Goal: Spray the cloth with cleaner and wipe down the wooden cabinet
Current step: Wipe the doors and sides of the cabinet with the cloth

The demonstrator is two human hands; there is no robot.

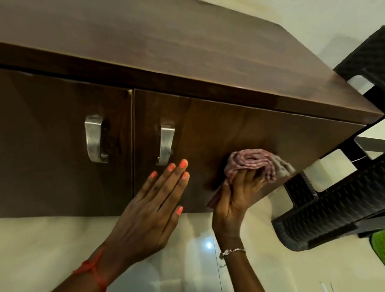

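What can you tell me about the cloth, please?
The cloth is a bunched, soft fabric with a fine pink-and-white check. The right hand grips it from below, fingers curled into its folds, and presses it against the right door of the cabinet, near the door's lower right corner. One end trails down past the thumb. Whether it is damp cannot be told.

Cabinet (193, 61) as landmark: two handles (94, 137) flank door seam; cloth (252, 162) against right door, right of handles; chair (351, 202) beside cabinet's right end.
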